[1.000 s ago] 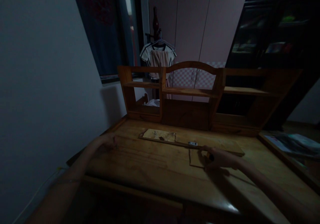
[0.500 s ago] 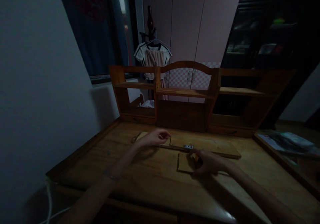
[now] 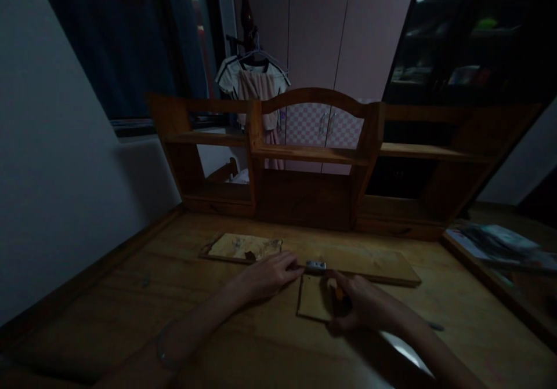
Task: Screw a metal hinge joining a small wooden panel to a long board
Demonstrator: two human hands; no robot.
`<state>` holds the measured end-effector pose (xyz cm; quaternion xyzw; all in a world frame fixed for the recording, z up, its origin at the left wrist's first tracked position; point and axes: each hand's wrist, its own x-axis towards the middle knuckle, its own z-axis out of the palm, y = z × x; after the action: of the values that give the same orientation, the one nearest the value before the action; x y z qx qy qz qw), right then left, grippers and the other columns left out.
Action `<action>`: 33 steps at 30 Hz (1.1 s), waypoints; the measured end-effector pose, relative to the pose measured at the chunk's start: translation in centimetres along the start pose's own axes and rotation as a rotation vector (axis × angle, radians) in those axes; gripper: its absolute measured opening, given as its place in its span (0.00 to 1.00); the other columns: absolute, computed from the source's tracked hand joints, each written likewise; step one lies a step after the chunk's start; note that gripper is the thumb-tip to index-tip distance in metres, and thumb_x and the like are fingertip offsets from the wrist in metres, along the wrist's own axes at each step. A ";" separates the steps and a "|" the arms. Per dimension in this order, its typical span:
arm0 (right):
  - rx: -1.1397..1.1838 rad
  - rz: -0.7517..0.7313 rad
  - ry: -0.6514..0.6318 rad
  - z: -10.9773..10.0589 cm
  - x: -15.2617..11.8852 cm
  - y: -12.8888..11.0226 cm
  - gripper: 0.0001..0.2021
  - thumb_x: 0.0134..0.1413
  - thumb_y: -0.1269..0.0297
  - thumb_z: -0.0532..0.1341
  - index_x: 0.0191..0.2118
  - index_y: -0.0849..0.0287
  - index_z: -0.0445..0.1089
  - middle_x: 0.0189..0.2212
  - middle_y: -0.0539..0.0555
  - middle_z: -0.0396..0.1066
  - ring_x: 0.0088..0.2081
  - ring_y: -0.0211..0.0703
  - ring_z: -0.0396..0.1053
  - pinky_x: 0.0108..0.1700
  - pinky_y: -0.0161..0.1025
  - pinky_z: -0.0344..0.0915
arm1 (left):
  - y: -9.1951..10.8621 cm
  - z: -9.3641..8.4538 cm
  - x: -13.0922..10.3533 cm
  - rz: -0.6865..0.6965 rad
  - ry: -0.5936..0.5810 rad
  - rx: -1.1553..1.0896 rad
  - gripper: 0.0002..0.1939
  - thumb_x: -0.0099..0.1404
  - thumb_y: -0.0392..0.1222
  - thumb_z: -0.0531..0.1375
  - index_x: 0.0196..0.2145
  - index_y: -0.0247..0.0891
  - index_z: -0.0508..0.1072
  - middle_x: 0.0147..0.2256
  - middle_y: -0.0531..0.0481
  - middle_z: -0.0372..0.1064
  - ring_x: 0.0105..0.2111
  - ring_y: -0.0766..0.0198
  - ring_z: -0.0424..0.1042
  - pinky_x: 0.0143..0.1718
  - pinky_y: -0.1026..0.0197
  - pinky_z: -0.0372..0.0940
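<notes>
A long wooden board [image 3: 369,264] lies across the desk, with peeled, damaged veneer at its left end. A small metal hinge [image 3: 315,265] sits at its front edge. Just in front lies a small square wooden piece [image 3: 314,299]. My left hand [image 3: 274,273] is closed by the hinge's left side, fingertips at the board's edge; what they pinch, if anything, is too dark to make out. Curled over the right side of the square piece, my right hand [image 3: 361,302] has a yellow-orange object [image 3: 339,292] in its grip, mostly hidden by the fingers.
A wooden shelf unit [image 3: 304,156] stands along the desk's back. To the right, papers [image 3: 496,238] lie on a lower surface beside the raised desk edge. A thin dark object [image 3: 436,326] shows beyond my right forearm. A wall [image 3: 87,203] borders the left.
My left hand has come down and right from above the board to beside the hinge, uncovering the damaged end. My right hand stays at the square piece. The view has shifted.
</notes>
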<state>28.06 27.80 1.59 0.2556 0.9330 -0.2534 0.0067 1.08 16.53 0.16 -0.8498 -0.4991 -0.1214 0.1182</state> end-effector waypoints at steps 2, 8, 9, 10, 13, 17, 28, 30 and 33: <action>0.005 -0.011 -0.004 0.1 -0.1 0.1 0.45 0.37 0.45 0.71 0.62 0.51 0.59 0.45 0.57 0.72 0.43 0.52 0.70 0.43 0.41 0.64 | 0.2 0.1 0.1 0.015 -0.003 0.020 0.16 0.75 0.38 0.48 0.55 0.40 0.68 0.41 0.44 0.66 0.41 0.59 0.66 0.41 0.60 0.64; 0.008 -0.011 -0.003 0.2 -0.1 0.4 0.46 0.37 0.45 0.71 0.63 0.50 0.57 0.45 0.57 0.72 0.42 0.52 0.70 0.42 0.42 0.64 | 0.5 0.7 0.0 0.022 -0.002 0.041 0.17 0.74 0.37 0.49 0.58 0.41 0.66 0.45 0.42 0.66 0.45 0.57 0.66 0.45 0.57 0.65; 0.003 -0.010 0.001 0.1 -0.1 0.4 0.46 0.38 0.44 0.70 0.63 0.51 0.57 0.45 0.57 0.72 0.42 0.52 0.70 0.43 0.42 0.64 | 0.6 0.7 -0.1 0.022 -0.006 0.044 0.17 0.74 0.37 0.49 0.58 0.41 0.66 0.45 0.42 0.66 0.46 0.57 0.66 0.46 0.56 0.65; 0.002 -0.010 0.003 0.1 -0.1 0.4 0.46 0.38 0.44 0.70 0.64 0.51 0.57 0.45 0.57 0.72 0.43 0.52 0.70 0.43 0.42 0.64 | 0.6 0.8 -0.1 0.023 -0.010 0.048 0.17 0.74 0.38 0.49 0.58 0.41 0.66 0.45 0.42 0.66 0.46 0.56 0.66 0.46 0.56 0.65; 0.021 -0.006 -0.004 0.0 -0.2 0.2 0.46 0.38 0.44 0.70 0.64 0.52 0.57 0.44 0.57 0.73 0.41 0.51 0.71 0.41 0.41 0.64 | 0.7 0.7 -0.1 0.022 -0.014 0.065 0.19 0.74 0.37 0.49 0.60 0.45 0.64 0.47 0.43 0.65 0.47 0.56 0.65 0.48 0.55 0.64; 0.046 -0.014 -0.010 -0.1 -0.3 0.1 0.45 0.39 0.46 0.71 0.63 0.53 0.57 0.43 0.56 0.74 0.40 0.50 0.72 0.39 0.39 0.65 | 0.7 0.4 0.0 0.051 0.009 0.085 0.19 0.75 0.37 0.49 0.60 0.48 0.64 0.48 0.44 0.65 0.48 0.57 0.65 0.50 0.55 0.63; 0.019 -0.027 0.005 -0.1 -0.5 0.2 0.44 0.38 0.43 0.70 0.61 0.54 0.59 0.44 0.58 0.72 0.42 0.51 0.71 0.42 0.42 0.65 | -0.4 0.9 -0.1 0.173 0.083 0.252 0.16 0.73 0.34 0.52 0.55 0.37 0.68 0.44 0.43 0.67 0.46 0.56 0.65 0.50 0.52 0.64; 0.015 -0.015 -0.003 -0.1 -0.5 0.2 0.44 0.38 0.42 0.70 0.62 0.53 0.59 0.43 0.57 0.72 0.41 0.51 0.71 0.42 0.42 0.65 | -0.6 1.1 -0.2 0.182 0.068 0.256 0.16 0.72 0.33 0.52 0.56 0.38 0.67 0.45 0.43 0.67 0.48 0.56 0.65 0.52 0.52 0.63; 0.023 -0.021 -0.002 -0.1 -0.5 0.2 0.44 0.40 0.43 0.69 0.62 0.52 0.57 0.42 0.56 0.73 0.40 0.50 0.71 0.40 0.42 0.65 | -0.7 1.2 -0.3 0.177 0.065 0.254 0.18 0.72 0.33 0.54 0.57 0.40 0.67 0.46 0.43 0.67 0.49 0.57 0.64 0.54 0.51 0.62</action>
<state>28.60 27.78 1.66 0.2458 0.9326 -0.2644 0.0019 0.47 16.99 -1.06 -0.8643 -0.4295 -0.0741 0.2510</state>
